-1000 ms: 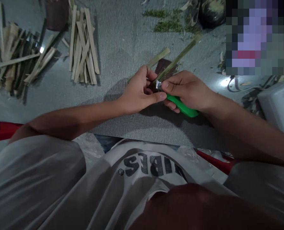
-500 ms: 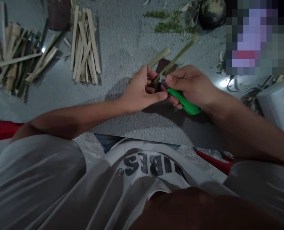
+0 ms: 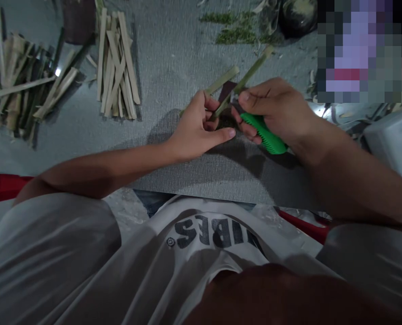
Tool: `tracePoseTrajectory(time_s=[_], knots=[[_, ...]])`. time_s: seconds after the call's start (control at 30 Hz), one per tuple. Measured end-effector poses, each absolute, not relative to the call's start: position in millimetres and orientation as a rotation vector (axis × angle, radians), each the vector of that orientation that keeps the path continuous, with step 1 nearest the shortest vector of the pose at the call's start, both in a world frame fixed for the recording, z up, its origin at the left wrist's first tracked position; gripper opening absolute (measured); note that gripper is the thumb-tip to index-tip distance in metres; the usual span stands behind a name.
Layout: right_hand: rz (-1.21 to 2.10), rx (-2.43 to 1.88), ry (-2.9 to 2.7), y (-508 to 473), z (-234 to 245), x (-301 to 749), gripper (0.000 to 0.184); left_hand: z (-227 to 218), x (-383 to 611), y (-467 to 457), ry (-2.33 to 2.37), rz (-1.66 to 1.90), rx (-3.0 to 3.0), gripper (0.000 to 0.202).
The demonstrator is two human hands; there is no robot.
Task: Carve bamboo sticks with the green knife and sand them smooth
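Work surface, head view: grey textured tabletop [image 3: 174, 58], its near edge crossing the frame just below centre.
Held strip [image 3: 253, 67]: pale green-brown, slightly right of frame centre; long axis diagonal, lower end at the left hand [image 3: 196, 133], far end pointing to the upper right.
Left hand condition: fingers curled about the strip's lower end; thumb extended rightward, apart from it.
Right hand [image 3: 275, 104]: closed around a green-handled knife [image 3: 264, 135], thumb along its front part.
Knife axis: diagonal, butt toward the lower right, front end toward the upper left and close beside the held strip; blade blurred, contact cannot be told.
Second strip [image 3: 223, 80]: lies behind the left hand, pointing to the upper right.
Cut-strip bundle [image 3: 118, 67]: upper left of centre, most pieces running up and down the frame, some crossed.
Rough-strip pile [image 3: 25, 85]: upper left, pieces at mixed angles.
Green shavings [image 3: 236, 34]: top, right of centre, beside a dark rounded object [image 3: 297, 18].
White box [image 3: 394, 146]: right edge.
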State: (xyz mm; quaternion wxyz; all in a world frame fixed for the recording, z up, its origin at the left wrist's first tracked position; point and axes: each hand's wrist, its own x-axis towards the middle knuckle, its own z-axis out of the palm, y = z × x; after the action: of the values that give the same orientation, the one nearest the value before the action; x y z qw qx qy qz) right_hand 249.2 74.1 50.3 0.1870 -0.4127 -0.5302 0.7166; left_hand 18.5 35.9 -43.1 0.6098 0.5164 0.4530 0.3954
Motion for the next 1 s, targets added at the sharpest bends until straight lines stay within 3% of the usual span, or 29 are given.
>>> tracePoseTrajectory(time_s=[0.17, 0.3, 0.63, 1.0], knots=[[2.145, -1.085, -1.487, 75, 47, 250, 0.064, -23, 19, 29, 1.097, 0.897, 1.201, 0.061], [2.098, -1.091, -1.429, 74, 47, 250, 0.056, -15, 21, 22, 1.176, 0.901, 1.257, 0.046], [2.113, -1.003, -1.417, 74, 43, 250, 0.054, -34, 18, 22, 1.116, 0.978, 1.451, 0.018], [2.175, -0.963, -1.472, 74, 38, 251, 0.066, -34, 17, 23, 1.092, 1.016, 1.404, 0.02]])
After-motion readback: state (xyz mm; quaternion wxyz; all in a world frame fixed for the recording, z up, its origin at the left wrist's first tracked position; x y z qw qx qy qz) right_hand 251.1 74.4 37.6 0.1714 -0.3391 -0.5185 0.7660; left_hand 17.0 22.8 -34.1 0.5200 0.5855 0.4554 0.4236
